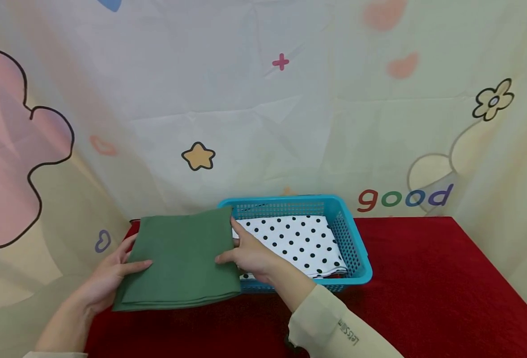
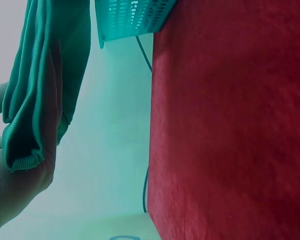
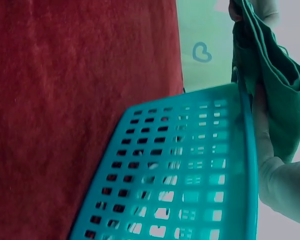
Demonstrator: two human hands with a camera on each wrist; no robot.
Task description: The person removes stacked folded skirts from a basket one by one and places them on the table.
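Observation:
Both hands hold a folded green cloth (image 1: pixel 183 253) in the air, at the left of a blue plastic basket (image 1: pixel 355 248). My left hand (image 1: pixel 107 278) grips its left edge, thumb on top and fingers underneath. At the cloth's right edge, my right hand (image 1: pixel 252 251) pinches it the same way, above the basket's left side. Folded layers show along the cloth (image 2: pixel 32 95) in the left wrist view. Inside the basket lies a folded white cloth with black dots (image 1: pixel 297 241); the green cloth and right arm hide part of it.
The basket stands on a red-covered table (image 1: pixel 415 278), near its back edge. Behind the table hangs a pale printed curtain (image 1: pixel 254 124) with a star, hearts and the word "good". In the right wrist view, the basket's perforated side wall (image 3: pixel 180 165) rises beside the right hand.

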